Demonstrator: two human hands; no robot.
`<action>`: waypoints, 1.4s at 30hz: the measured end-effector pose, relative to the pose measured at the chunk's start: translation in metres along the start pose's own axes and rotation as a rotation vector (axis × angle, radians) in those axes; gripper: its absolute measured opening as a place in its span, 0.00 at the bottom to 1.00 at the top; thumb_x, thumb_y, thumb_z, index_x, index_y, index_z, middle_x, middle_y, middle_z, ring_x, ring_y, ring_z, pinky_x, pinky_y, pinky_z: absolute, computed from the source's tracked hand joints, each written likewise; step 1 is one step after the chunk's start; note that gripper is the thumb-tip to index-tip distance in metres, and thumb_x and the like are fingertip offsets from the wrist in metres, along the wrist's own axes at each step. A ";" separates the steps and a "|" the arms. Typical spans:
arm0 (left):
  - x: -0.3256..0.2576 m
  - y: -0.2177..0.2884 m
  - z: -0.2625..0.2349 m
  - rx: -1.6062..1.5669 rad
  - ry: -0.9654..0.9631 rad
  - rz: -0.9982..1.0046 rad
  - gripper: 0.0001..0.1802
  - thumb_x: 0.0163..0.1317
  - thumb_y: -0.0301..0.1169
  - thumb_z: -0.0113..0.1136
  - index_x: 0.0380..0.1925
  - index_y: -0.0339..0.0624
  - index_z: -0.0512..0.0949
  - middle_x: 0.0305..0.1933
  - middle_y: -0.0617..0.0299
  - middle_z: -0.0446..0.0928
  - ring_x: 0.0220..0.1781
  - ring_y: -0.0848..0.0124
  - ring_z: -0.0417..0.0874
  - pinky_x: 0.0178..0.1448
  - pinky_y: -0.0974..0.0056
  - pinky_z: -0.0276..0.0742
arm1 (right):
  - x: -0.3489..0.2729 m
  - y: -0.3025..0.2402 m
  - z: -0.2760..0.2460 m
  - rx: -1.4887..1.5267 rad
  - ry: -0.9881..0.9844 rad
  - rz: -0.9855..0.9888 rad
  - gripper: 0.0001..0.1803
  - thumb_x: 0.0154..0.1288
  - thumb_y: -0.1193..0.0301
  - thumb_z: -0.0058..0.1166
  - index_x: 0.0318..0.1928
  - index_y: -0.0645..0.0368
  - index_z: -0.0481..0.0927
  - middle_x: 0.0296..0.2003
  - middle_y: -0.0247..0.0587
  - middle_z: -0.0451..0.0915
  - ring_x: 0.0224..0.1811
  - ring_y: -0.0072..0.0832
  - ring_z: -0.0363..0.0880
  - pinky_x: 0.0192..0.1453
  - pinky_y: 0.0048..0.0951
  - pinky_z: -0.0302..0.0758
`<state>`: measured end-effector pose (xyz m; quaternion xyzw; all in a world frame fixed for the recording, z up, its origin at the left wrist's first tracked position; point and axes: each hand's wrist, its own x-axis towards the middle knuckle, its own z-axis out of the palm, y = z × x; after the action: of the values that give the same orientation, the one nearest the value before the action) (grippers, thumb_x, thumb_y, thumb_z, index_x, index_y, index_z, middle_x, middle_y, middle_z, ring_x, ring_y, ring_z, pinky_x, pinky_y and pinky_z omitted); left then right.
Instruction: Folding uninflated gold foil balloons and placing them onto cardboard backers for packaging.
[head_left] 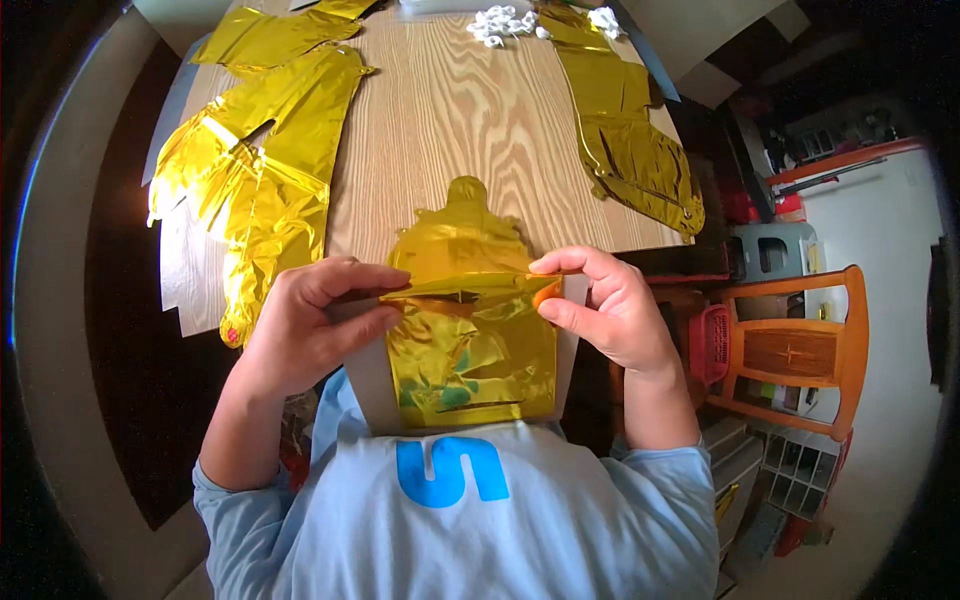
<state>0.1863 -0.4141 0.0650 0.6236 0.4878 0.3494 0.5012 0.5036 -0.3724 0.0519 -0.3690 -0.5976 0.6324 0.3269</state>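
Left of the grip, a broad, crinkled gold foil sheet (300, 110) lies along the side of a pale wood-grain tabletop (440, 110), seemingly put there to stay out of the hands' way. The left hand (315, 325) has thumb and fingers drawn into a narrow pinch on the left end of a flat, shiny gold foil piece (475, 360), which spans the space between the hands. The right hand (605, 310) pinches its right end, thumb and forefinger slightly parted around the foil and an orange patch I cannot identify. Gripping both ends probably keeps the crosswise fold taut. For room, the crinkled sheet limits the left; straight beyond the grip, the wood grain stretches toward a tangled white bunch (500, 25); nearer, the foil reaches almost to the light blue shirt (450, 540). Right and beyond, a long gold foil strip (635, 140) lines the table's right edge.
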 end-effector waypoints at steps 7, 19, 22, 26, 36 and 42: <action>-0.017 0.013 -0.001 0.124 0.020 0.020 0.09 0.59 0.27 0.72 0.36 0.32 0.84 0.30 0.61 0.81 0.31 0.74 0.80 0.36 0.69 0.75 | -0.015 -0.009 -0.005 -0.054 -0.066 0.023 0.06 0.66 0.77 0.66 0.42 0.60 0.83 0.32 0.22 0.79 0.35 0.10 0.74 0.39 0.20 0.71; 0.016 0.036 -0.023 -0.135 0.109 -0.323 0.14 0.60 0.38 0.69 0.27 0.37 0.84 0.23 0.68 0.77 0.25 0.78 0.76 0.30 0.70 0.70 | 0.034 -0.059 -0.020 -0.343 -0.126 -0.122 0.10 0.65 0.68 0.66 0.39 0.62 0.83 0.30 0.27 0.82 0.30 0.14 0.74 0.34 0.20 0.71; 0.065 -0.004 -0.019 -0.036 0.042 -0.479 0.15 0.62 0.39 0.67 0.27 0.36 0.84 0.23 0.67 0.78 0.25 0.76 0.77 0.31 0.69 0.74 | 0.093 -0.001 -0.046 0.024 -0.183 0.490 0.11 0.62 0.72 0.68 0.43 0.63 0.84 0.34 0.35 0.85 0.35 0.20 0.82 0.42 0.22 0.78; 0.096 -0.043 -0.023 0.878 -0.008 -0.228 0.14 0.65 0.38 0.63 0.36 0.37 0.85 0.31 0.58 0.83 0.29 0.61 0.82 0.36 0.59 0.79 | 0.134 0.032 -0.054 -0.255 -0.152 0.488 0.07 0.63 0.71 0.68 0.34 0.58 0.82 0.28 0.29 0.82 0.26 0.15 0.78 0.30 0.21 0.74; 0.115 -0.073 0.057 0.859 0.013 0.536 0.36 0.65 0.42 0.63 0.70 0.40 0.66 0.73 0.43 0.66 0.76 0.45 0.64 0.79 0.45 0.58 | 0.130 0.040 -0.049 -0.848 0.087 0.126 0.13 0.64 0.64 0.67 0.36 0.62 0.82 0.28 0.38 0.83 0.32 0.24 0.82 0.36 0.30 0.76; 0.111 -0.069 0.059 0.832 0.036 0.485 0.38 0.64 0.42 0.64 0.70 0.37 0.65 0.72 0.43 0.66 0.74 0.45 0.66 0.77 0.46 0.60 | 0.037 0.019 -0.026 -1.135 0.448 0.091 0.20 0.65 0.56 0.68 0.36 0.63 0.82 0.25 0.45 0.82 0.28 0.30 0.83 0.35 0.32 0.78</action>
<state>0.2539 -0.3233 -0.0229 0.8609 0.4351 0.2422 0.1044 0.5076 -0.3288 0.0295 -0.6348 -0.7415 0.1356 0.1697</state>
